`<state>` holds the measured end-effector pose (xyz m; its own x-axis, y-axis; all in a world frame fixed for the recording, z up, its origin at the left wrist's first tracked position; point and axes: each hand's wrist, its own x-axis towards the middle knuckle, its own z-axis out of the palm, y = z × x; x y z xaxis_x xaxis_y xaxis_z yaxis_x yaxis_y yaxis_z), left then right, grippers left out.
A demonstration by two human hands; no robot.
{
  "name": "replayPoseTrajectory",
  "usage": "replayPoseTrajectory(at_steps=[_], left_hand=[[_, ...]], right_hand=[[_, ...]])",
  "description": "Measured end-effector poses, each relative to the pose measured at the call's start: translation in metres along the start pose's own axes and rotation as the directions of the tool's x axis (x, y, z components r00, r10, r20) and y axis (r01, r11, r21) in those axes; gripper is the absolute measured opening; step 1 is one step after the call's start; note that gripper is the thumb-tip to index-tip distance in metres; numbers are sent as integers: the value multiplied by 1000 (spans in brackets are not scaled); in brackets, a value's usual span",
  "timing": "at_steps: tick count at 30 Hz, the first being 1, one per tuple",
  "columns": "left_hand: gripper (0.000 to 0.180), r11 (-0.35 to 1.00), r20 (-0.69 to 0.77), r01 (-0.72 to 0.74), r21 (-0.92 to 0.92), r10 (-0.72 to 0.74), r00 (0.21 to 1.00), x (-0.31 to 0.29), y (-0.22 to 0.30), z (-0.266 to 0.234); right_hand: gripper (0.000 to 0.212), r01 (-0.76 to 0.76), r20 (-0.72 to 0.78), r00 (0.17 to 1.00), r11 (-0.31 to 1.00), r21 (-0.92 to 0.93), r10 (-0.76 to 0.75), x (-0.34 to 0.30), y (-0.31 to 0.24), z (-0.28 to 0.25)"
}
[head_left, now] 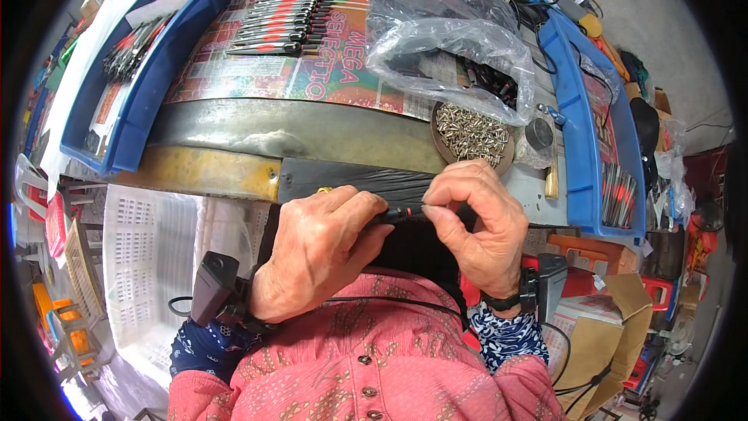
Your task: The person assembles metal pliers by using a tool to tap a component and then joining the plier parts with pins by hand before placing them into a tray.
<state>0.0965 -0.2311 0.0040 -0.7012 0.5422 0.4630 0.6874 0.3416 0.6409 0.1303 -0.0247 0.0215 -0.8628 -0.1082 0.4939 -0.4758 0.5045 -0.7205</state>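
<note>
Just in front of my body, at the bench's near edge, my left hand is closed around a slim black pen-like part with a red band near its end. The part points to the right. My right hand is pinched at that end, thumb against forefinger; whatever lies between those fingertips is too small to make out. Just beyond the right hand stands a round brown dish filled with small shiny metal pieces.
Many red, black and silver pen-like pieces lie in a row on the printed sheet. A clear plastic bag holds black parts. Blue trays stand left and right, both holding similar pieces. A white basket sits below left.
</note>
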Motion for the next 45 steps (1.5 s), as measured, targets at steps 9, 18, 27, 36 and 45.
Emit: replayPoseTrajectory(at_steps=[9,18,27,36,45], left_hand=[[23,1000,-8,15,-20,-15,1000,-3,2,-3],[23,1000,-8,16,14,-15,1000,-3,3,-4],[23,998,-5,-4,57,4,1000,-3,2,-5],[20,985,-41,-21,171,29,999,-4,3,1],[18,971,-92,-40,236,63,994,-4,2,6]], right_hand=[[13,55,76,995,993,106,-63,-2,0,10],[13,50,60,997,994,98,-56,-2,1,14],[16,90,33,995,995,30,-91,-2,1,18],[14,103,11,995,994,-45,-102,-3,0,21],[17,64,-8,998,996,-55,-65,-6,-1,25]])
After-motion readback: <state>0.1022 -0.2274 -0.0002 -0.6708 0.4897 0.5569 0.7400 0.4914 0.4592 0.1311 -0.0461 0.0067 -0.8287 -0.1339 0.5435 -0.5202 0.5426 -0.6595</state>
